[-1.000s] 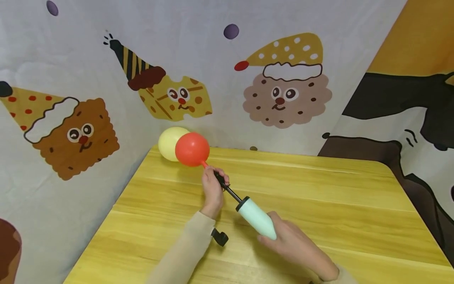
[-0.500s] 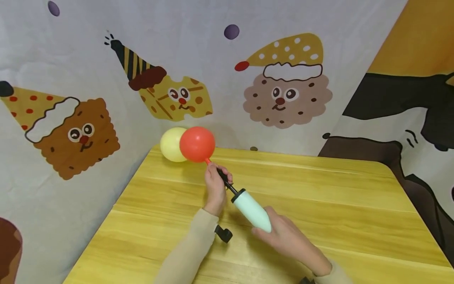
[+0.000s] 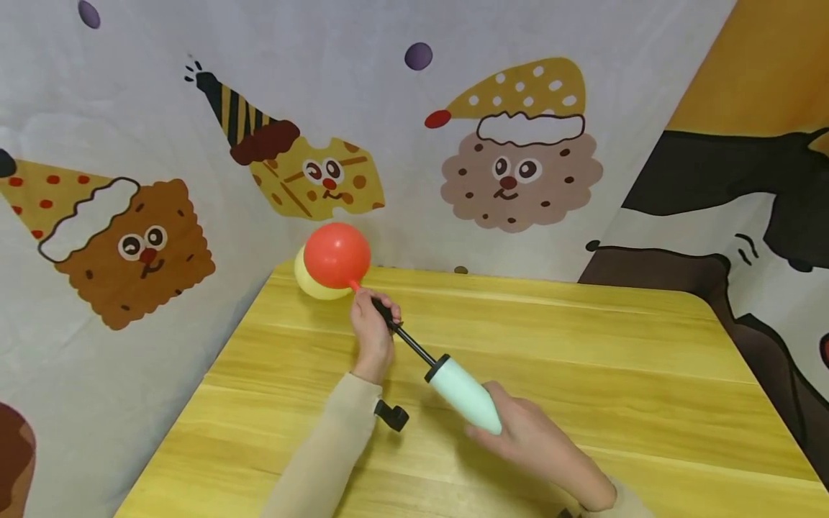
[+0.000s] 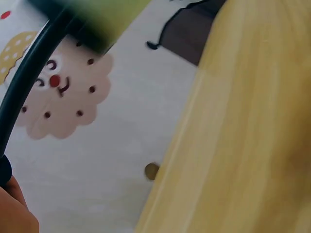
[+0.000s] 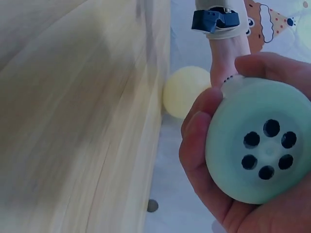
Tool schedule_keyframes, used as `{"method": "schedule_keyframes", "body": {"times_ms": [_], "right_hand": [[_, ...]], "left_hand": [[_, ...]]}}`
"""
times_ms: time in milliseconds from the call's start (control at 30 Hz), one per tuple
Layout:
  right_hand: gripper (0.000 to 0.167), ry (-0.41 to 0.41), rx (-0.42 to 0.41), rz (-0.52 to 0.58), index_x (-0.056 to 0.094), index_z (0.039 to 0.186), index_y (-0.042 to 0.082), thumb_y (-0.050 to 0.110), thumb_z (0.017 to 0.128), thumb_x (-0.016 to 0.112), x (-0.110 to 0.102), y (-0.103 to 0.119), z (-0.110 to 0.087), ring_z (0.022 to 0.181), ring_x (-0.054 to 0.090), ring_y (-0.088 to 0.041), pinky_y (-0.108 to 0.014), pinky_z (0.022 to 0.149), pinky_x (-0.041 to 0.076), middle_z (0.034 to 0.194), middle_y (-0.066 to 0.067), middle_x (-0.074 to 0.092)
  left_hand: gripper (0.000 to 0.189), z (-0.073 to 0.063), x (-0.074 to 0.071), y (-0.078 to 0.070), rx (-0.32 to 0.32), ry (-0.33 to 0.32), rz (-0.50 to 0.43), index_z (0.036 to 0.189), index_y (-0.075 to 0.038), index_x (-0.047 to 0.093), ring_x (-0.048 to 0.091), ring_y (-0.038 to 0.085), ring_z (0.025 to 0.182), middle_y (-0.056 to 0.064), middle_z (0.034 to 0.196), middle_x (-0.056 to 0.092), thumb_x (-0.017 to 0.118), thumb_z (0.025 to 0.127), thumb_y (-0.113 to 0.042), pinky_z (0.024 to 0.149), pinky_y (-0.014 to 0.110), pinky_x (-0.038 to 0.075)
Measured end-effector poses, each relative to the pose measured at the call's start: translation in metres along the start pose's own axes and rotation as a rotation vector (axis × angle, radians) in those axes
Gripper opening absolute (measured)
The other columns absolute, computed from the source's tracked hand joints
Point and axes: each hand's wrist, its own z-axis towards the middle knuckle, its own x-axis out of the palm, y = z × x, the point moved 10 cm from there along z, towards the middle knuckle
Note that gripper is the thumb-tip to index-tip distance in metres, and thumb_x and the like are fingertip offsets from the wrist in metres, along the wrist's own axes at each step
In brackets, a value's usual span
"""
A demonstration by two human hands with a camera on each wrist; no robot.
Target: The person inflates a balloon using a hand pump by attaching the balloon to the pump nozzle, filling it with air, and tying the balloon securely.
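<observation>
A red balloon [image 3: 337, 255], partly inflated and round, sits on the nozzle end of a hand pump. My left hand [image 3: 372, 324] pinches the balloon's neck and grips the pump's black end. My right hand [image 3: 534, 439] is wrapped around the mint-green barrel of the balloon pump [image 3: 465, 394], and a stretch of black rod shows between the two hands. In the right wrist view, the fingers curl round the pump's holed end [image 5: 268, 145]. In the left wrist view, the black rod and a blurred barrel rim cross the upper left.
A pale yellow balloon [image 3: 319, 288] rests at the table's far left corner, mostly hidden behind the red one. The wooden table [image 3: 615, 381] meets a cartoon-printed cloth [image 3: 414, 237] at its back and left. Black straps with small mounts sit at both wrists.
The barrel slid toward my left hand, then back out, so more rod shows again. My left hand and the red balloon shifted left, covering more of the yellow balloon.
</observation>
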Motion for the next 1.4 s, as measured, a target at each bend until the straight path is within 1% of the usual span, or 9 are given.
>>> {"method": "schedule_keyframes", "body": {"times_ms": [300, 433, 567, 700, 800, 900, 1033, 1233, 1400], "right_hand": [[0.057, 0.005, 0.085, 0.019, 0.055, 0.125, 0.003, 0.047, 0.094, 0.073, 0.012, 0.001, 0.021, 0.064, 0.052, -0.011, -0.028, 0.053, 0.045, 0.078, 0.002, 0.055], [0.057, 0.005, 0.106, 0.047, 0.055, 0.126, 0.003, 0.047, 0.093, 0.073, 0.014, -0.002, 0.024, 0.062, 0.052, -0.012, -0.029, 0.05, 0.045, 0.077, 0.001, 0.056], [0.059, 0.002, 0.099, 0.079, 0.055, 0.129, 0.004, 0.049, 0.094, 0.073, 0.013, -0.002, 0.022, 0.065, 0.054, -0.011, -0.028, 0.053, 0.047, 0.081, 0.002, 0.058], [0.056, 0.009, 0.058, 0.089, 0.056, 0.13, 0.01, 0.052, 0.096, 0.07, 0.002, -0.001, 0.01, 0.069, 0.054, -0.009, -0.027, 0.057, 0.048, 0.085, 0.005, 0.059], [0.05, -0.002, 0.013, 0.053, 0.058, 0.128, 0.015, 0.05, 0.095, 0.072, -0.009, -0.003, -0.005, 0.071, 0.054, -0.006, -0.026, 0.059, 0.048, 0.088, 0.009, 0.06], [0.05, -0.009, -0.024, -0.002, 0.058, 0.128, 0.015, 0.049, 0.095, 0.074, -0.015, -0.004, -0.014, 0.071, 0.052, -0.003, -0.025, 0.058, 0.046, 0.089, 0.01, 0.061], [0.053, 0.004, -0.039, -0.042, 0.056, 0.127, 0.011, 0.048, 0.094, 0.075, -0.01, -0.003, -0.013, 0.068, 0.051, -0.002, -0.025, 0.056, 0.045, 0.086, 0.008, 0.06], [0.056, 0.002, 0.019, -0.044, 0.056, 0.127, 0.007, 0.046, 0.092, 0.076, 0.0, -0.004, -0.001, 0.066, 0.051, -0.005, -0.025, 0.055, 0.045, 0.084, 0.005, 0.059], [0.06, 0.012, 0.064, -0.005, 0.055, 0.128, 0.003, 0.048, 0.093, 0.074, 0.009, -0.003, 0.014, 0.065, 0.052, -0.009, -0.027, 0.054, 0.046, 0.082, 0.003, 0.059]], "left_hand": [[0.034, -0.032, 0.013, 0.036, -0.051, 0.038, 0.018, 0.087, -0.009, 0.047, 0.052, 0.01, 0.048, 0.001, 0.069, 0.055, 0.027, 0.113, -0.018, 0.046, 0.021, 0.045], [0.033, -0.038, 0.016, 0.04, -0.057, 0.053, 0.029, 0.089, -0.01, 0.047, 0.052, 0.01, 0.048, 0.0, 0.068, 0.055, 0.027, 0.114, -0.02, 0.047, 0.021, 0.046], [0.036, -0.029, 0.015, 0.028, -0.027, 0.071, 0.031, 0.088, -0.01, 0.045, 0.053, 0.011, 0.047, 0.0, 0.068, 0.055, 0.025, 0.115, -0.022, 0.046, 0.022, 0.047], [0.036, -0.011, 0.011, 0.003, 0.028, 0.066, 0.009, 0.087, -0.011, 0.045, 0.055, 0.011, 0.047, 0.001, 0.067, 0.056, 0.025, 0.115, -0.021, 0.045, 0.023, 0.049], [0.037, 0.003, 0.002, -0.018, 0.081, 0.023, -0.024, 0.084, -0.011, 0.046, 0.055, 0.01, 0.046, 0.0, 0.066, 0.057, 0.026, 0.114, -0.02, 0.044, 0.022, 0.048], [0.036, 0.011, -0.007, -0.028, 0.096, -0.023, -0.053, 0.083, -0.012, 0.046, 0.055, 0.01, 0.046, 0.0, 0.065, 0.057, 0.028, 0.114, -0.02, 0.043, 0.021, 0.047], [0.035, 0.008, -0.01, -0.02, 0.049, -0.026, -0.052, 0.084, -0.011, 0.046, 0.053, 0.011, 0.046, 0.0, 0.066, 0.056, 0.028, 0.114, -0.02, 0.044, 0.021, 0.046], [0.037, -0.011, -0.001, 0.001, 0.022, 0.003, -0.014, 0.087, -0.01, 0.047, 0.053, 0.01, 0.049, 0.0, 0.069, 0.055, 0.027, 0.115, -0.023, 0.046, 0.021, 0.046], [0.035, -0.029, 0.007, 0.025, -0.032, 0.028, 0.007, 0.09, -0.01, 0.048, 0.053, 0.01, 0.05, 0.0, 0.071, 0.055, 0.027, 0.115, -0.023, 0.048, 0.021, 0.047]]}}
